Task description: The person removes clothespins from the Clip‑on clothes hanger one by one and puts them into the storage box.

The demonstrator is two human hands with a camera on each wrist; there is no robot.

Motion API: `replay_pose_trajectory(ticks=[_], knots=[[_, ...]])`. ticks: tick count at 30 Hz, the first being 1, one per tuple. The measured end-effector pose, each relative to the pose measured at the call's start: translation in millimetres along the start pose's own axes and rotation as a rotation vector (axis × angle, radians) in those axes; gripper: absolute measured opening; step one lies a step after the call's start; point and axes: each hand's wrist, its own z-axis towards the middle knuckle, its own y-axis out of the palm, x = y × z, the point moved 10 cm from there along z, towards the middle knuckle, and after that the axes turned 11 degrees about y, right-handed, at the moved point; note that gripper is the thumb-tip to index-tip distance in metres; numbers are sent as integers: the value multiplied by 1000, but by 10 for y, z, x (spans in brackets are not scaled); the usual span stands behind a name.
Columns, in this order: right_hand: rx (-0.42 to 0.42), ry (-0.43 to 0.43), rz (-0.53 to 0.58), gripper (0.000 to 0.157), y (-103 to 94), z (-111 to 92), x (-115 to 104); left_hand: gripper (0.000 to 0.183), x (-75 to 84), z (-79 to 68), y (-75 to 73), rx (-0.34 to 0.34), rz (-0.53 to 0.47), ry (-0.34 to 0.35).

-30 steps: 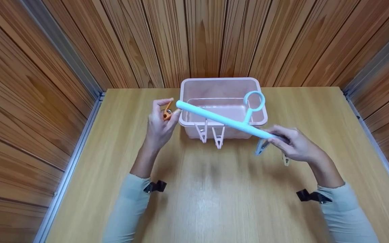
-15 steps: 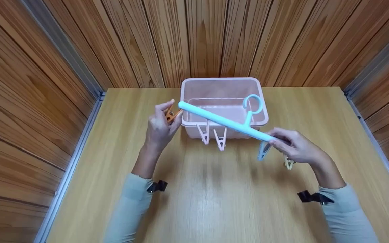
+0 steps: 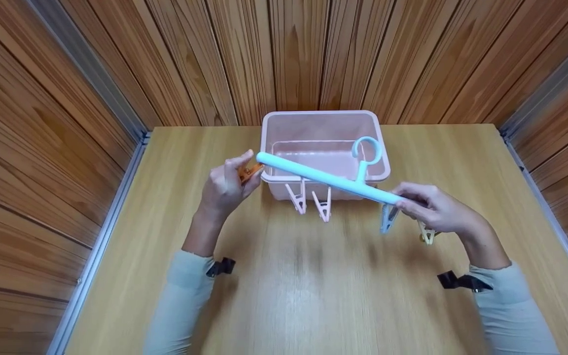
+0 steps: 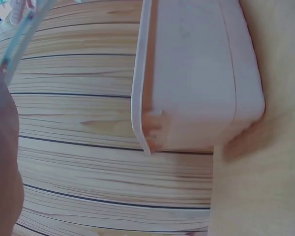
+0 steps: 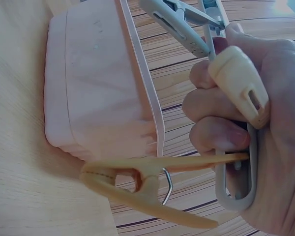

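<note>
A light blue clothes hanger [image 3: 313,175] slants above the table and overlaps the pink bin in the head view. My right hand [image 3: 437,209] grips its lower right end. At the upper left end, my left hand [image 3: 225,185] pinches an orange clothespin [image 3: 248,173] between thumb and fingers. Two pink clothespins [image 3: 323,207] hang under the bar, with a blue clothespin [image 3: 387,218] farther right. Below the right hand hangs a pale yellow clothespin [image 3: 428,232]. The right wrist view shows a deeper yellow clothespin [image 5: 145,196] hooked at the hanger's looped end.
The pink bin [image 3: 321,113] stands at the table's back edge, behind the hanger. Wooden plank walls [image 3: 294,54] rise behind and on both sides. Bare wooden tabletop [image 3: 303,291] lies between the forearms.
The orange clothespin has turned in my left fingers, and that hand has shifted slightly down and left. The hanging clothespins have swung a little. My right hand keeps its grip.
</note>
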Motion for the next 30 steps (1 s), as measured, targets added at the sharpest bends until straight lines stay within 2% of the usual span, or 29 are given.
replay_pose_trajectory(ticks=[2,4,7,9,12,14,18,23,25,28,30], knots=[[-22,19,9,29,0,8,21,37,-22,-8,22,-24,-17,-25],[-49,34,24,28,6,16,40,37,-16,-13,34,-43,-11,-18],[-80,55,40,27,18,31,61,39,8,-14,27,-48,23,12],[-72,59,38,27,13,43,62,36,-9,-24,34,-45,22,-8],[-21,43,-8,27,-10,49,38,32,-86,-36,57,-25,-48,-122],[32,16,-56,29,-35,44,2,39,-152,-52,93,-13,-112,-226],[126,-83,-163,36,-69,23,-116,41,-246,-97,163,-14,-193,-409],[194,-183,-276,41,-83,-9,-232,38,-295,-191,248,-39,-299,-596],[220,-198,-322,38,-96,-29,-254,38,-304,-227,291,-35,-370,-667],[279,-210,-407,21,-134,-59,-282,38,-315,-273,355,-6,-480,-770],[323,-220,-457,23,-158,-71,-301,37,-319,-301,383,25,-539,-832]])
